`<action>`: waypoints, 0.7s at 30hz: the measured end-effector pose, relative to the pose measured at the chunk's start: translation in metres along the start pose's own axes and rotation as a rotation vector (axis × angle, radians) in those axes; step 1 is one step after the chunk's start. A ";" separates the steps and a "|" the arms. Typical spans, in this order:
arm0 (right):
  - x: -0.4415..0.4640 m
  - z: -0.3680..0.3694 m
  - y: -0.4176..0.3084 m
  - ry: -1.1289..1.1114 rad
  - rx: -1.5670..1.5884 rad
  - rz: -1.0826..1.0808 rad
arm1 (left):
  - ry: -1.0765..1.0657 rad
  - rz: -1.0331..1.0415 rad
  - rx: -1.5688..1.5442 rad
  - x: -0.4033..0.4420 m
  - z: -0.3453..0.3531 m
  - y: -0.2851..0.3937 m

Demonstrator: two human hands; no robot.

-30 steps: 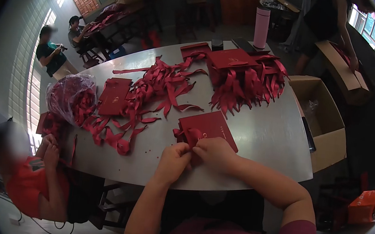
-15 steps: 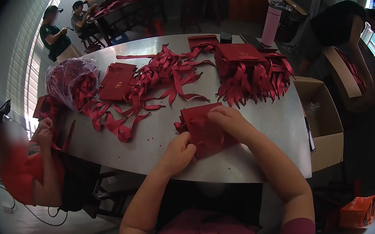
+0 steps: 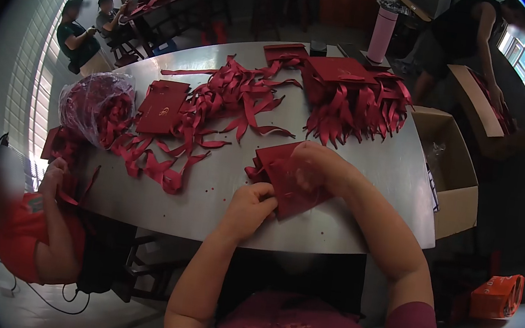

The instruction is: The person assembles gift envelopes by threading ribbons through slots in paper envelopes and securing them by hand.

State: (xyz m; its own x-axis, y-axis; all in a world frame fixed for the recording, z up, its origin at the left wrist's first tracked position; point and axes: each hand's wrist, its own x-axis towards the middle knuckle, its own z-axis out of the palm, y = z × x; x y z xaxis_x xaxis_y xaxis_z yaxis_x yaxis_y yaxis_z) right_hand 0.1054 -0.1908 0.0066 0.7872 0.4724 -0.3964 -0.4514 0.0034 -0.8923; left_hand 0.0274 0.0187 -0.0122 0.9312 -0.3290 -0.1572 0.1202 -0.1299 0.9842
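Note:
A dark red folded card (image 3: 298,191) with a bunched red ribbon at its left edge lies on the metal table near the front edge. At the card's lower left edge, my left hand (image 3: 250,210) has its fingers closed on it. Blurred by motion, my right hand (image 3: 318,167) is over the card's upper right part, and its fingers cannot be made out. Beyond it stands a stack of red cards (image 3: 339,70) with many ribbons hanging down. Left of that are a loose heap of red ribbons (image 3: 225,97) and another red card (image 3: 163,107).
A plastic bag of ribbons (image 3: 97,108) sits at the table's left. A pink bottle (image 3: 381,35) stands at the far edge. An open cardboard box (image 3: 456,211) is at the right. A person in orange sits at left; others are farther back, one bending over a box.
My right hand has moved from the ribbon at the card's left to its upper right part. My left hand stays by the lower left edge, and the camera view has shifted slightly.

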 end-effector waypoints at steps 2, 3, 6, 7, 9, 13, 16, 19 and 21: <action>0.005 -0.008 0.007 0.018 0.320 0.022 | 0.020 0.022 -0.016 0.002 -0.002 -0.007; 0.009 -0.012 0.010 0.015 0.321 0.022 | 0.036 0.042 0.032 0.003 -0.004 -0.012; 0.014 -0.024 0.019 -0.049 0.317 -0.033 | 0.070 0.103 0.191 0.004 -0.006 -0.018; 0.016 -0.026 0.021 -0.050 0.329 -0.058 | 0.093 0.148 0.302 0.003 -0.008 -0.018; 0.018 -0.026 0.024 -0.066 0.347 -0.080 | 0.177 0.301 0.458 -0.004 -0.008 -0.017; 0.015 -0.022 0.027 -0.092 0.403 -0.050 | 0.266 0.355 0.564 -0.020 -0.018 -0.016; 0.009 -0.018 0.025 -0.130 0.449 -0.036 | 0.283 0.257 0.522 -0.029 -0.028 -0.015; 0.007 -0.011 0.022 -0.161 0.433 -0.052 | 0.361 0.229 0.582 -0.032 -0.044 -0.008; 0.005 -0.010 0.022 -0.173 0.414 -0.067 | 0.358 0.208 0.559 -0.026 -0.065 -0.018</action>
State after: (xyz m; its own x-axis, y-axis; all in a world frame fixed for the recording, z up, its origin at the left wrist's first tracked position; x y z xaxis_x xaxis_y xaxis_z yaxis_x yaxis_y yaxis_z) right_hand 0.1039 -0.1972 -0.0175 0.7543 0.5996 -0.2675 -0.5597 0.3743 -0.7394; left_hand 0.0235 0.0902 -0.0210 0.9834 -0.0831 0.1613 -0.1789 -0.5916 0.7862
